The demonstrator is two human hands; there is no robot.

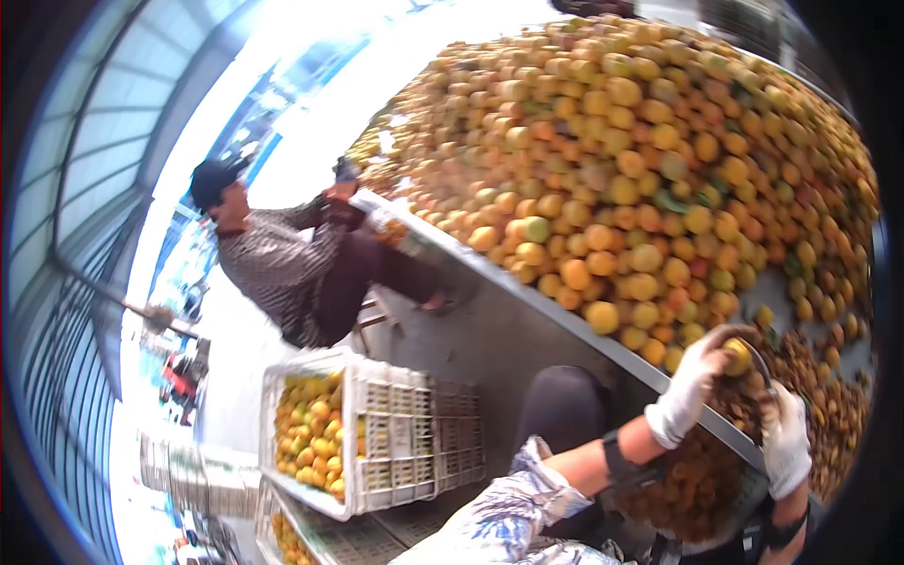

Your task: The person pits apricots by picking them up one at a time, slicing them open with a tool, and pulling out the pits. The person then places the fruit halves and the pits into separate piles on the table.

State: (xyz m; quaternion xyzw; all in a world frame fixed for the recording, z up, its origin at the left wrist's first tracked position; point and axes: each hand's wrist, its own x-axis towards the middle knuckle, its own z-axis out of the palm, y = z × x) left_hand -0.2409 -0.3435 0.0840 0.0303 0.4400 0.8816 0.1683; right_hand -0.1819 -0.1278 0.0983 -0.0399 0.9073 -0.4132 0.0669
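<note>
Both my hands wear white gloves with darkened fingers, over the near edge of a metal table (574, 341). My left hand (692, 386) is closed around a yellow-orange apricot (737, 357). Close beside it, my right hand (783, 441) has its fingers bent toward the fruit. A thin, dark curved piece runs between the hands, too blurred to name; what the right fingers hold cannot be made out. A large heap of apricots (603, 179) covers the table beyond my hands. Small brown pieces that look like pits (829, 428) lie to their right.
Below the table edge, by my legs, is a blurred mass of brown-orange pieces (692, 485). A white plastic crate (400, 433) of apricots stands at my left, stacked above another. Further left, a person (287, 254) in a dark cap sits at the table.
</note>
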